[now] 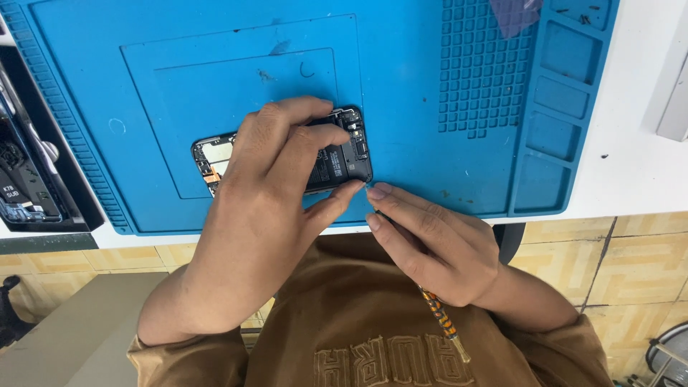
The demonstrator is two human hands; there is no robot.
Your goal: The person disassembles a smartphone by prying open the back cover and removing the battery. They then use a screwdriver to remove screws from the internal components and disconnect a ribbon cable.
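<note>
An opened phone (342, 154) with its back cover off lies on a blue silicone work mat (423, 86), battery and circuit boards showing. My left hand (265, 193) covers its middle and grips it, fingers over the far edge and thumb at the near edge. My right hand (430, 240) pinches a thin tool (441, 315) with an orange, patterned handle; its tip sits at the phone's near right corner, next to my left thumb. The tip itself is hidden by my fingers.
The mat has small tray compartments (566, 93) along its right side and a grid of little cells (476, 64). A dark tray with parts (29, 172) sits at the left. The white table edge (631, 165) runs to the right; tiled floor lies below.
</note>
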